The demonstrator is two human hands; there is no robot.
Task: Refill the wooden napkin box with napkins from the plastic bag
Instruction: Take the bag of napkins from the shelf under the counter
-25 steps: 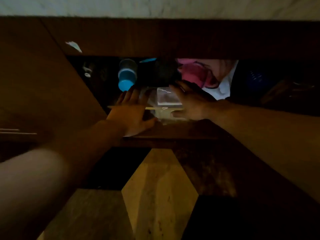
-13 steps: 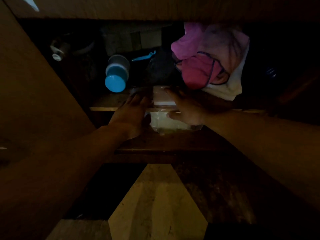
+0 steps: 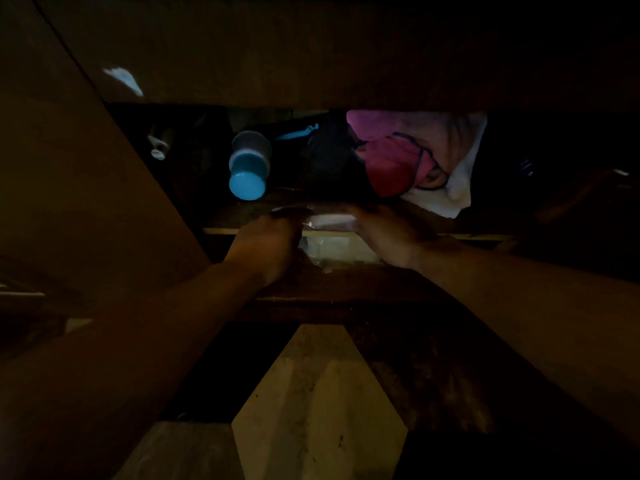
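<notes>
A clear plastic bag holding white napkins lies at the front edge of a dark cabinet shelf. My left hand curls around the bag's left side. My right hand presses on its right side and top. Both hands touch the bag, and their fingertips are lost in the dark. The wooden napkin box does not show in this view.
On the shelf behind stand a blue-capped container, a black bundle and pink and white cloth. An open wooden door stands at the left. A wooden shelf lip runs below the bag, above a tiled floor.
Both hands have closed in on the bag from either side, and my left hand moved from the shelf edge onto the bag. The camera tilted, hiding more of the cabinet's top.
</notes>
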